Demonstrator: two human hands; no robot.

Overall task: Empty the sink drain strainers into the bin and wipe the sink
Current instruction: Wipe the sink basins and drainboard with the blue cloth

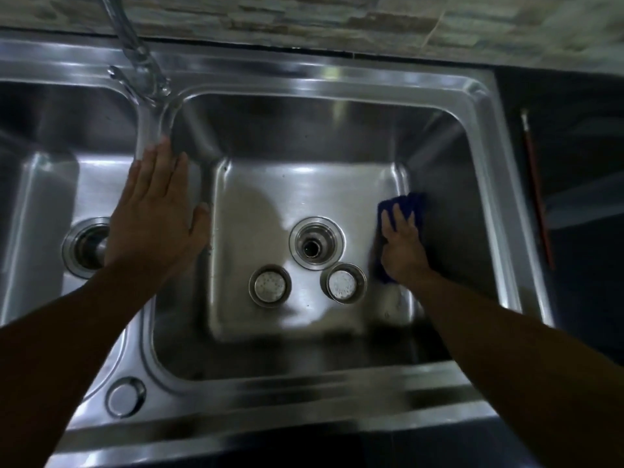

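1. Across most of the frame, a steel double sink point(304, 393) is seen from above in dim light. Its right bowl fills the centre, and its left bowl is cut off at the left edge.
2. At centre left, the left hand point(155, 214) is laid flat on the divider point(145, 130) between the bowls, fingers straight and together. Nothing is held by it.
3. At centre right, a blue cloth point(410, 202) is pressed low against the right bowl's right wall by the right hand point(401, 244). The fingers are stretched out flat over the cloth.
4. On the right bowl's floor, two strainers are set side by side, apart from each other, just below the open drain point(316, 243). These are the left strainer point(269, 285) and the right strainer point(343, 282).
5. A pale, perforated round face is shown by each strainer. Whether they stand upright or upturned cannot be told.
6. At the left edge, the left drain point(86, 246) is partly hidden by the left wrist.
7. At upper left, a tap point(135, 59) is mounted behind the divider.
8. At lower left, a round cap point(125, 396) is set in the sink's rim.
9. At the right edge, a thin red stick point(537, 190) is laid on a dark counter point(580, 113).
10. Along the top, a blurred tiled wall point(304, 15) is seen.
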